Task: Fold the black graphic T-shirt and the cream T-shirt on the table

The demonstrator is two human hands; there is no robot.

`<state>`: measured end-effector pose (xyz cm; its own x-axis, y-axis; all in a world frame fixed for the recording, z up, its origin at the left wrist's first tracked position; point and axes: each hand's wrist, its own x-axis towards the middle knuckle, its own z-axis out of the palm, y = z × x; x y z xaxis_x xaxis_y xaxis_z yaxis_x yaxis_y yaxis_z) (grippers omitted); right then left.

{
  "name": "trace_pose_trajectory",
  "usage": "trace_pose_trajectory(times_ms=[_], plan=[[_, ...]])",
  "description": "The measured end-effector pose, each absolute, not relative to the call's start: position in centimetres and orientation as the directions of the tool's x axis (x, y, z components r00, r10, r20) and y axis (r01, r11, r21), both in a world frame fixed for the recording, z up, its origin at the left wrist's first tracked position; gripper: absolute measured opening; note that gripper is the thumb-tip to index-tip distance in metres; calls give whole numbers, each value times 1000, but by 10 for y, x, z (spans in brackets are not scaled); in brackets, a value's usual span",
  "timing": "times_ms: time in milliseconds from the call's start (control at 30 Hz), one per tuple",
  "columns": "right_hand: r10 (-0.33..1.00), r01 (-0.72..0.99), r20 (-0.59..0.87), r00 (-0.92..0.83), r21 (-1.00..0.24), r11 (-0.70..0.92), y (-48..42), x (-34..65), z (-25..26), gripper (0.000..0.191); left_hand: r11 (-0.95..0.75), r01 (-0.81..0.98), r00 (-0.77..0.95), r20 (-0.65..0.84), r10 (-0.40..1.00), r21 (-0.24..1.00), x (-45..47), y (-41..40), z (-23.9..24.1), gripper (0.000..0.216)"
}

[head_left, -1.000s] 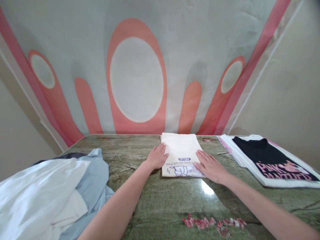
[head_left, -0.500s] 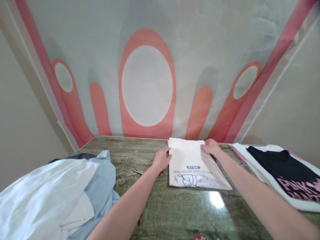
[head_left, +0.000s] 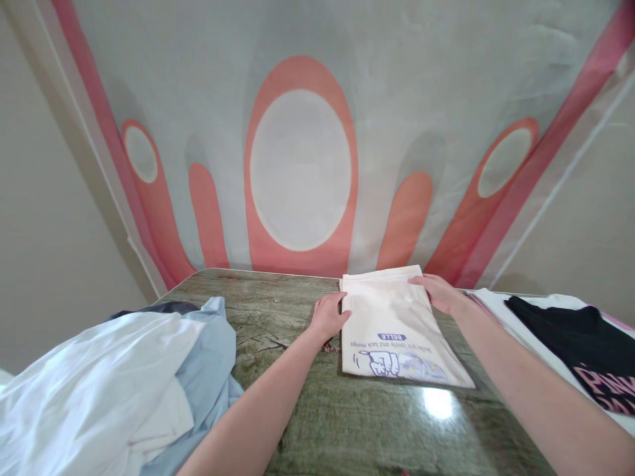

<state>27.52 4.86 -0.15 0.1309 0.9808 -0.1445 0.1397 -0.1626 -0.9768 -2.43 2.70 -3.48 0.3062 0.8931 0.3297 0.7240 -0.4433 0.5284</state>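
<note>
A folded white T-shirt point(head_left: 384, 307) with a purple print and a "BELLE" label lies on the table, its lettering upside down from here. My left hand point(head_left: 331, 316) pinches its left edge, thumb and fingers closing on the cloth. At the upper right edge, my right hand point(head_left: 436, 291) grips the fabric, with that far corner raised a little. The fingertips of both hands are partly hidden by the cloth.
On the left is a loose heap of clothes, with a white garment point(head_left: 94, 390) over a light blue one point(head_left: 213, 357). Folded shirts, a black one point(head_left: 575, 330) on top, lie at the right. The green wood-patterned table point(head_left: 347, 423) meets a printed backdrop point(head_left: 387, 79) behind.
My right hand has lifted the shirt's far right corner slightly, and the shirt now sits a bit tilted. The head view has shifted slightly left.
</note>
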Motion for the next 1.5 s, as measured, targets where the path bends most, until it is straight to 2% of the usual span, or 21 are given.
trace_pose_trajectory(times_ms=[100, 200, 333, 433, 500, 600, 667, 833, 1033, 1133, 1267, 1500], plan=[[988, -26, -146, -58, -989, -147, 35, 271, 13, 21, -436, 713, 292, 333, 897, 549, -23, 26, -34, 48], [980, -13, -140, -144, -990, -143, 19, 266, 24, 26, -422, 635, 266, 330, 906, 647, -18, 24, -31, 62], [961, 42, -96, -260, -995, -88, -8, 264, 31, 30, -269, 332, 257, 187, 948, 904, -11, 19, -16, 97], [956, 108, -82, -281, -993, -54, -31, 270, 34, 32, -125, 161, 427, 45, 903, 979, -10, 14, 0, 89], [959, 135, -83, -269, -990, -48, -46, 275, 38, 35, -128, 198, 481, 18, 877, 972, -8, 11, 8, 74], [938, 176, -78, -338, -984, -18, -66, 280, 47, 36, -234, 333, 328, 120, 937, 914, 0, 9, 9, 53], [901, 188, -72, -427, -982, 11, -76, 277, 54, 36, -284, 361, 271, 191, 943, 888, 7, 9, 2, 45], [761, 129, -102, -640, -991, -25, -95, 259, 60, 30, -408, 370, 442, 228, 867, 835, 14, 7, -17, 36], [679, 188, -202, -706, -978, -96, -110, 246, 45, 23, -741, 480, 617, 421, 665, 470, 17, -12, -5, 26], [693, 267, -214, -688, -963, -32, -116, 244, 38, 21, -810, 456, 703, 410, 582, 368, 26, -21, 2, 26], [730, 334, -197, -654, -942, 45, -124, 241, 31, 21, -803, 454, 758, 306, 576, 386, 37, -25, 0, 28], [823, 382, -85, -561, -909, 166, -121, 246, 11, 29, -664, 467, 648, 285, 707, 584, 41, -13, -17, 22]])
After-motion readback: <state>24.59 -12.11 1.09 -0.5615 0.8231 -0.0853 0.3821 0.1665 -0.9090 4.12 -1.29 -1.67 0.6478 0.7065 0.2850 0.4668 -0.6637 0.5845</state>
